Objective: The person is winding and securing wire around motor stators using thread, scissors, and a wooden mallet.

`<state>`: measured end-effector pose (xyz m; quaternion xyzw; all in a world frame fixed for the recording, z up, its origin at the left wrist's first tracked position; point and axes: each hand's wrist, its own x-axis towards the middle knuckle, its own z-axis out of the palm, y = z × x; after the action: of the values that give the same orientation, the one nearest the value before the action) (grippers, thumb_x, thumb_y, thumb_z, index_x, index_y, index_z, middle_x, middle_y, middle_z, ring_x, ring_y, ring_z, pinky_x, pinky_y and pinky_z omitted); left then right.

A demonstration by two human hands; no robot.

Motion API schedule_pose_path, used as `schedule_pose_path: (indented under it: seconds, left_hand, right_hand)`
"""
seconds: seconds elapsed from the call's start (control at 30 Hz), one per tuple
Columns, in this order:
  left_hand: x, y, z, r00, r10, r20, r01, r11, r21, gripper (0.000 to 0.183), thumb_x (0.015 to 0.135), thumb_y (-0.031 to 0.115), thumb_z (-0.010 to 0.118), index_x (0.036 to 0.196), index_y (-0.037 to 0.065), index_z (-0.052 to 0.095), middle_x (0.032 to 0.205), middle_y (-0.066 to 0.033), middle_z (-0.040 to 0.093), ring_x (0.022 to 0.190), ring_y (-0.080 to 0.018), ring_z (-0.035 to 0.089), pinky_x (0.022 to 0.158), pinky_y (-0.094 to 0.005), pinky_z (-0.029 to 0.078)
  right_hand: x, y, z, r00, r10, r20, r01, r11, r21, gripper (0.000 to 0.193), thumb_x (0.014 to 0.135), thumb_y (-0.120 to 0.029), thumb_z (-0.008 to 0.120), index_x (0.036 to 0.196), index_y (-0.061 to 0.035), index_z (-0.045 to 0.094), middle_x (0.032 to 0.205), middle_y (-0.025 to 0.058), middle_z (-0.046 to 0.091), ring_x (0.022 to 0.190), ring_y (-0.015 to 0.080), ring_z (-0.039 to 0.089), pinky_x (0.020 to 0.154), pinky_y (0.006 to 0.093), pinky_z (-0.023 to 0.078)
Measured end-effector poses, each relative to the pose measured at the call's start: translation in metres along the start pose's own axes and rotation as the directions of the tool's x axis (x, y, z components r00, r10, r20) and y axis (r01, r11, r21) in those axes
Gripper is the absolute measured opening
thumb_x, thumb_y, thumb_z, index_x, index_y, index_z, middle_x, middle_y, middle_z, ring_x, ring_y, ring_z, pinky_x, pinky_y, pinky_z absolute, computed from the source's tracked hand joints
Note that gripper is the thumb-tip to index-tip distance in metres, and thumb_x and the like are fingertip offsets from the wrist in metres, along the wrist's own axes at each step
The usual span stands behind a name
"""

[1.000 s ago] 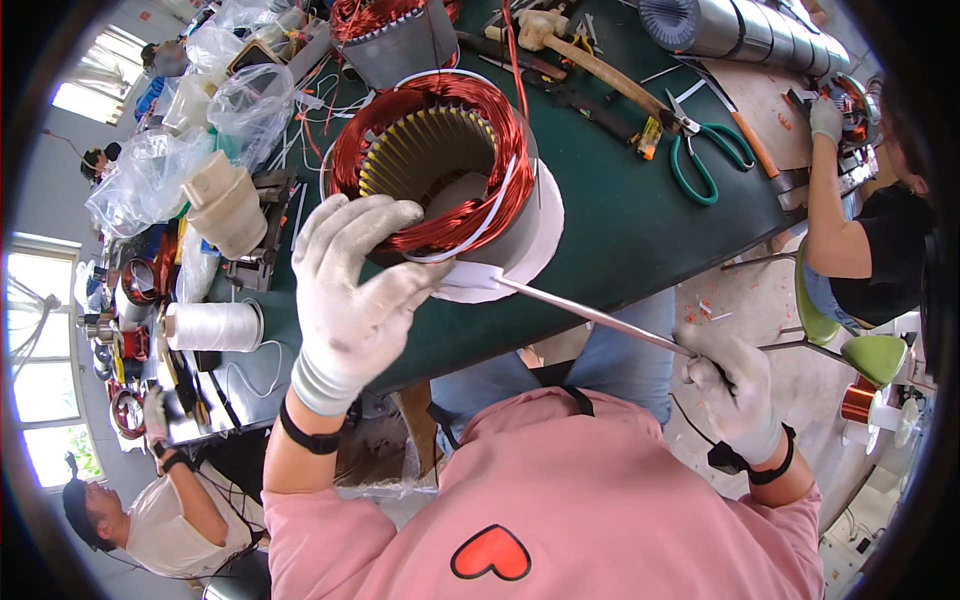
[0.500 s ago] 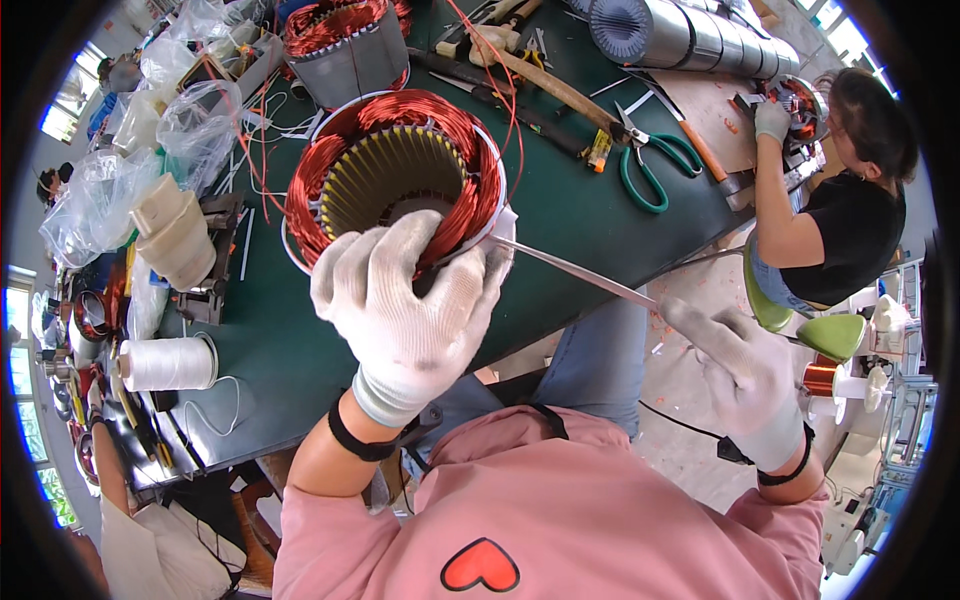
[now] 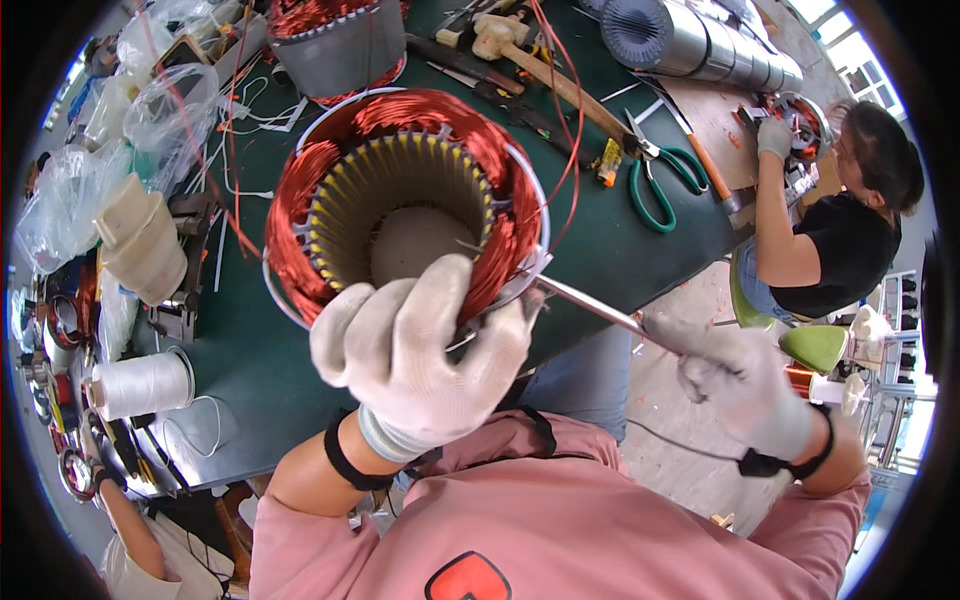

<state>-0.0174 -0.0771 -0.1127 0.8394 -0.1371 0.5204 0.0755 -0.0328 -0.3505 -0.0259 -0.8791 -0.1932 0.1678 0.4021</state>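
Observation:
A motor stator (image 3: 515, 195) with red copper windings and yellow-edged slots stands on the green table, its round bore facing up. My left hand (image 3: 415, 345), in a whitish knit glove, grips its near rim, fingertips over the windings at the bore. My gloved right hand (image 3: 745, 375), slightly blurred, is closed around the outer end of a thin metal rod (image 3: 595, 305). The rod's other end reaches the near right rim, beside my left thumb; its tip is hidden there. Loose red lead wires (image 3: 575, 130) rise from the stator's right side.
Green-handled scissors (image 3: 655, 190) and a mallet (image 3: 550, 75) lie beyond the stator. A second stator (image 3: 340, 50) stands behind it. At left are a white thread spool (image 3: 145, 385), plastic bags (image 3: 75, 200) and a cream container (image 3: 145, 240). A co-worker (image 3: 830, 230) sits at right.
The view has shifted, so most things on the table sit further left. My right hand has moved slightly right and down with the rod. My left hand stays on the stator's near rim.

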Motion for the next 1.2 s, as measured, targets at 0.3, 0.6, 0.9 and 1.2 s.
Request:
schedule_pose_path:
  seconds: [0.3, 0.6, 0.9, 1.2]
  left_hand:
    - [0.028, -0.022, -0.049, 0.912, -0.039, 0.408, 0.195, 0.917, -0.349, 0.029, 0.075, 0.013, 0.078, 0.103, 0.016, 0.073, 0.115, -0.0147, 0.065, 0.101, -0.0316, 0.061, 0.09, -0.0449, 0.046]
    - [0.117, -0.134, 0.044, 0.689, 0.37, 0.623, 0.271, 0.666, -0.695, 0.032, 0.082, -0.001, 0.067, 0.114, -0.001, 0.068, 0.101, -0.0108, 0.07, 0.102, -0.0218, 0.068, 0.094, -0.032, 0.051]
    - [0.119, -0.101, 0.033, 0.591, 0.165, 0.79, 0.568, 0.61, -0.553, 0.026, 0.083, -0.001, 0.067, 0.108, -0.001, 0.072, 0.102, -0.0086, 0.073, 0.098, -0.0121, 0.068, 0.091, -0.0294, 0.053]
    - [0.076, -0.058, -0.05, 0.984, -0.161, 0.074, 0.175, 0.946, -0.272, 0.018, 0.084, 0.006, 0.07, 0.102, 0.007, 0.074, 0.105, -0.0059, 0.071, 0.1, -0.0308, 0.067, 0.091, -0.0407, 0.051]
  right_hand:
    - [0.032, -0.012, 0.011, 0.962, 0.183, 0.202, -0.212, 0.969, 0.13, 0.036, 0.103, -0.01, 0.048, 0.135, -0.0024, 0.062, 0.071, 0.0064, 0.062, 0.063, 0.0123, 0.061, 0.061, 0.0292, 0.051]
    - [0.038, -0.008, 0.014, 0.937, -0.174, 0.303, 0.272, 0.908, -0.32, 0.037, 0.095, -0.012, 0.059, 0.131, -0.0054, 0.059, 0.069, 0.0147, 0.061, 0.059, 0.0341, 0.063, 0.054, 0.0438, 0.05]
    - [0.04, 0.065, 0.084, 0.946, -0.313, 0.081, 0.319, 0.945, -0.078, 0.028, 0.087, -0.004, 0.059, 0.115, -0.0037, 0.062, 0.085, 0.0155, 0.071, 0.075, 0.0367, 0.07, 0.067, 0.044, 0.057]
    - [0.033, 0.026, 0.052, 0.939, -0.326, 0.11, 0.32, 0.945, 0.066, 0.015, 0.101, -0.011, 0.052, 0.112, -0.0031, 0.059, 0.082, 0.01, 0.073, 0.075, 0.029, 0.073, 0.067, 0.0354, 0.057]
